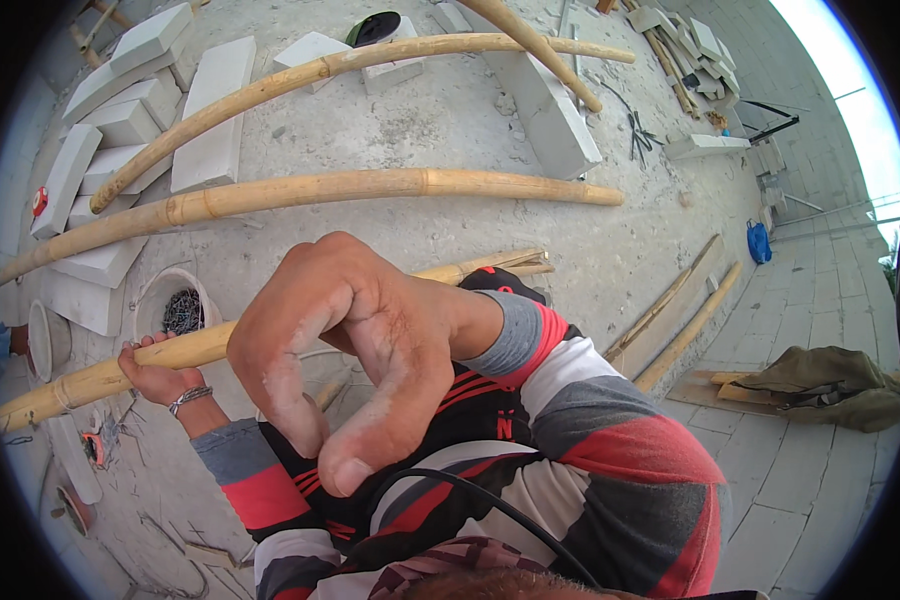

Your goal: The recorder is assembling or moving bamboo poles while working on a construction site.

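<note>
A bamboo pole (90, 385) lies across in front of my body, its middle hidden behind my right hand. My left hand (165, 380) holds it from below, palm up, fingers curled round its far side. Close to the camera is my right hand (370, 320), raised above the pole. Its thumb and forefinger curve into a ring with the tips close together, and nothing shows between them. The pole's split far end (515, 262) comes out beyond my right wrist. Just past my left hand stands a white bucket (148, 318) of dark, nail-like metal pieces.
Two long bamboo poles (390, 183) span the work area ahead, partly over white blocks (215, 120). Another pole (540, 45) crosses above. At the far left shows another person's hand (18, 340). To the right are a plank (665, 305), a blue bag (759, 242) and brown cloth (820, 375).
</note>
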Demonstrator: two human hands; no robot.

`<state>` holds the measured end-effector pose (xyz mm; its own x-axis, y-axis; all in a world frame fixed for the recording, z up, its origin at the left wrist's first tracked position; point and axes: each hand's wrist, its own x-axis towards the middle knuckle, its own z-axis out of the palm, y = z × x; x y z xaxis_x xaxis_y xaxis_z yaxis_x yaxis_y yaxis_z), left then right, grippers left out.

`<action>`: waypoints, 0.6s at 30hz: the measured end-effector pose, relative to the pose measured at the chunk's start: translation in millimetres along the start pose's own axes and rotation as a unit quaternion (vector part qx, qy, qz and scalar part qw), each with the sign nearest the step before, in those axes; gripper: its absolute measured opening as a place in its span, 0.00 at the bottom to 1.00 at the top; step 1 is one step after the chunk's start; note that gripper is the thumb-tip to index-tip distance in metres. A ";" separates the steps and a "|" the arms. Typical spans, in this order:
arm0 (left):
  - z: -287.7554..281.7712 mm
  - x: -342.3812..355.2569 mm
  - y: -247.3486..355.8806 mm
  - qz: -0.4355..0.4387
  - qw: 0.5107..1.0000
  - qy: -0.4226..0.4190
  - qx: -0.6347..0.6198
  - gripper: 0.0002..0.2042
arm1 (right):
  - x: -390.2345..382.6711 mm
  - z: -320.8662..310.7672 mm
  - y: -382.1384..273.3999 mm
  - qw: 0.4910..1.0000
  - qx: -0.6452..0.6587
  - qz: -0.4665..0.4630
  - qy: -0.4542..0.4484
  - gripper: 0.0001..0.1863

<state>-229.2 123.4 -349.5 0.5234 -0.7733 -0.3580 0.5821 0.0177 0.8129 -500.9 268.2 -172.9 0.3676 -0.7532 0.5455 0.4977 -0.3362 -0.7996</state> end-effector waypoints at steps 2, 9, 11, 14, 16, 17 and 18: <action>-5.4 4.7 0.4 -0.001 0.999 -0.039 -0.011 0.12 | -4.4 5.6 -16.3 0.999 0.024 -0.035 -0.025 0.17; -4.1 1.5 1.3 -0.001 0.999 -0.037 -0.005 0.12 | -12.7 22.4 -21.6 0.985 -0.043 -0.169 -0.001 0.24; -5.9 1.7 1.9 0.003 0.999 -0.048 -0.008 0.12 | -11.8 25.2 -19.5 0.985 -0.040 -0.168 0.004 0.25; -4.2 2.3 0.2 0.002 0.999 -0.050 -0.002 0.12 | 1.8 26.5 -11.9 0.965 -0.027 -0.262 0.017 0.25; -2.1 -0.1 -1.1 0.001 0.999 -0.046 -0.003 0.11 | 10.2 19.4 -8.9 0.931 -0.056 -0.358 -0.050 0.26; -1.6 -1.0 -0.4 0.002 0.999 -0.041 -0.007 0.11 | 6.5 22.2 -9.1 0.931 -0.056 -0.358 -0.048 0.26; -2.0 -0.2 -0.5 0.001 0.999 -0.041 -0.006 0.11 | -0.5 27.1 -10.2 0.953 -0.042 -0.300 -0.012 0.26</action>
<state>-228.3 124.8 -350.7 0.4719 -0.8230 -0.3163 0.5880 0.0265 0.8084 -484.9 287.3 -158.1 0.0550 -0.3973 0.9161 0.5595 -0.7476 -0.3578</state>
